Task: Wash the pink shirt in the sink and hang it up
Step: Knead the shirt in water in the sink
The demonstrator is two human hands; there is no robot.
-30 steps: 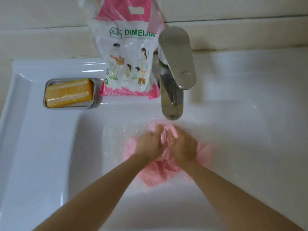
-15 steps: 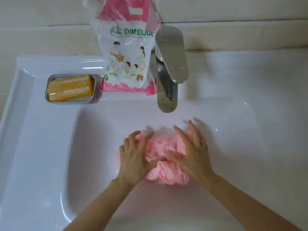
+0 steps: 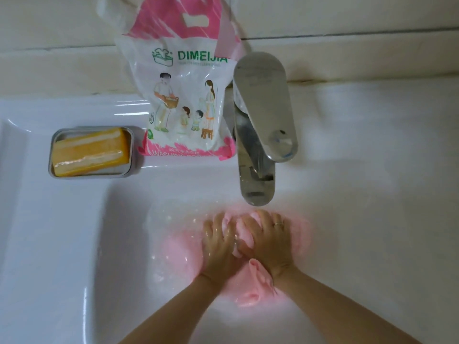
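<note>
The pink shirt (image 3: pixel 252 290) was seen bunched and soaked in the basin of the white sink (image 3: pixel 74 244), just to the near side of the spout of the faucet (image 3: pixel 263 115). It was held from both sides. The left hand (image 3: pixel 221 247) was laid on it with the fingers bent down into the cloth. The right hand (image 3: pixel 272 244), on which a ring (image 3: pixel 278 223) was worn, was curled over a raised fold. The grip of each hand was closed on fabric, and the two hands were pressed against each other. Loose cloth was spread to the left, right and near side of them, and wet glints were seen around it. On the far rim of the sink, a yellow soap bar (image 3: pixel 92 151) was kept in a metal dish (image 3: pixel 132 155) at the left. A washing powder bag (image 3: pixel 183 95) was stood between the dish and the faucet.
</note>
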